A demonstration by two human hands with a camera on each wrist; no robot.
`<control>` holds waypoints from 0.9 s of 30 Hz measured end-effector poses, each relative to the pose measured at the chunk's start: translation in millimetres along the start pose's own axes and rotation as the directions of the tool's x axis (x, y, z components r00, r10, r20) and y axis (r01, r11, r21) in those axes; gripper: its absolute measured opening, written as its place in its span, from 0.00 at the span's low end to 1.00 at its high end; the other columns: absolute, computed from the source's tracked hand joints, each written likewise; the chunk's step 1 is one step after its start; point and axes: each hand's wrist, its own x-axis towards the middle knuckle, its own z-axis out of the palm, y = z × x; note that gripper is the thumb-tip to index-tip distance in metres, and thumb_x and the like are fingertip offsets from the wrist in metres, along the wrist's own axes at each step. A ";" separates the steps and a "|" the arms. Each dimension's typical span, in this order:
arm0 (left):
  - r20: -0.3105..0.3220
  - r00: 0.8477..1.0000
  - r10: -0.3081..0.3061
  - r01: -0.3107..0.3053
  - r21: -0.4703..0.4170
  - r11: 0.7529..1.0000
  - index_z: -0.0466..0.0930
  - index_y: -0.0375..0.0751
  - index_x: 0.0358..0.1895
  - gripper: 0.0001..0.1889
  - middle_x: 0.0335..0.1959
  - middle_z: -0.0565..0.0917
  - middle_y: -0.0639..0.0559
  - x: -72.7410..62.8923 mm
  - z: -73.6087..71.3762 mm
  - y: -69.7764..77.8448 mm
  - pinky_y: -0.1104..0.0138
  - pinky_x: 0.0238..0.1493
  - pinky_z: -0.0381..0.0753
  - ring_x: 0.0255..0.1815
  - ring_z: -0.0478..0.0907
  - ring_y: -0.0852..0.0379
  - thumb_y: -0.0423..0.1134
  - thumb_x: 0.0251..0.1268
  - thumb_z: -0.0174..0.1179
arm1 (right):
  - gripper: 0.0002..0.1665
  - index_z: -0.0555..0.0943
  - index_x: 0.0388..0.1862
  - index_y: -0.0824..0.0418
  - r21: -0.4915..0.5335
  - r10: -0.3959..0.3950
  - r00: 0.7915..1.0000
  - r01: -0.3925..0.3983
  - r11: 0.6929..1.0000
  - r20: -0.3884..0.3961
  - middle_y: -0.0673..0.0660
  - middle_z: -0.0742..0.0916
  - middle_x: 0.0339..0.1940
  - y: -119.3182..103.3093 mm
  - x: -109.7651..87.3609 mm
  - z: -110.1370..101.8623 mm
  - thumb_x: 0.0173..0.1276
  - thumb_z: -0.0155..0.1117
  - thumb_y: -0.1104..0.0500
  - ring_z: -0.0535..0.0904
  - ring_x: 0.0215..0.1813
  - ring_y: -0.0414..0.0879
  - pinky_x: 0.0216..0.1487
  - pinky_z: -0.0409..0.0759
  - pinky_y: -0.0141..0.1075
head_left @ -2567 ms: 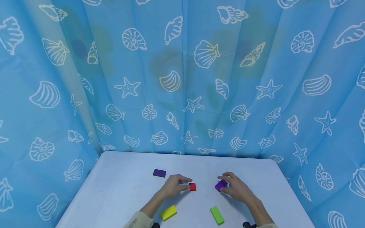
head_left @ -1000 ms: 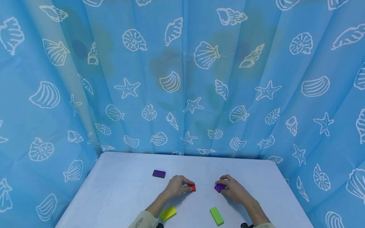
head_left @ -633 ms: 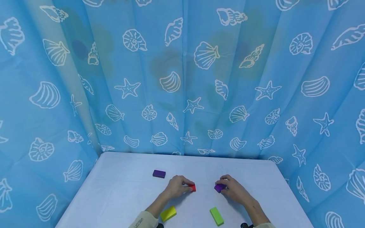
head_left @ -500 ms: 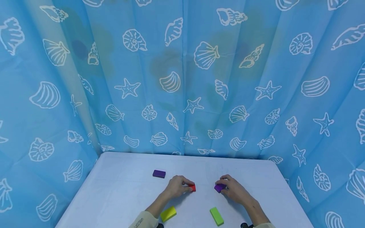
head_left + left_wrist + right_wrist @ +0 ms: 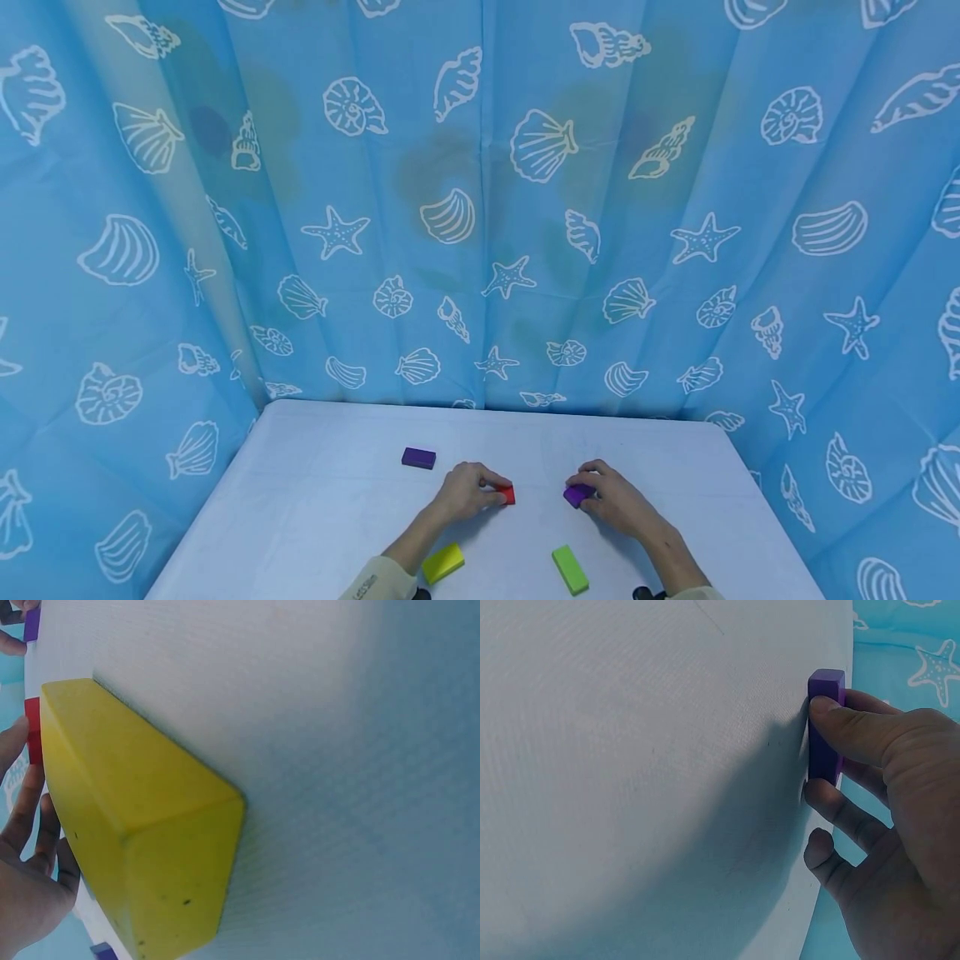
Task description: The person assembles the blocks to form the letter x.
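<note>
In the head view, my left hand point(image 5: 461, 493) pinches a small red block point(image 5: 509, 495) between thumb and fingers near the middle of the table. To its right, my right hand point(image 5: 618, 500) holds a purple block point(image 5: 575, 496) by its sides. The right wrist view shows that purple block point(image 5: 825, 756) at the tabletop, thumb on the near face and fingers behind. Part of the red block point(image 5: 34, 739) is visible past a yellow block in the left wrist view; the left fingers cover the rest.
A yellow block point(image 5: 443, 563) lies by the left forearm and looms large in the left wrist view. A green block point(image 5: 571, 569) lies nearer the front, between the arms. Another purple block point(image 5: 418, 457) rests farther back left. A blue shell-patterned curtain point(image 5: 480, 250) surrounds the white table point(image 5: 315, 500).
Since the earliest frame, my left fingers have come together on the red block. My right hand has moved slightly left and the purple block has turned a little. Over the last second both hands stay still.
</note>
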 end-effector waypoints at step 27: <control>0.006 1.000 0.009 -0.009 0.000 1.000 0.90 0.64 0.46 0.12 0.44 0.85 0.63 0.2 -0.8 -0.2 0.59 0.49 0.76 0.46 0.76 0.60 0.42 0.59 0.72 | 0.19 0.85 0.53 0.39 -0.020 0.035 0.999 -0.035 0.999 0.022 0.49 0.78 0.57 -5.3 1.3 -1.8 0.66 0.72 0.58 0.76 0.61 0.51 0.62 0.76 0.55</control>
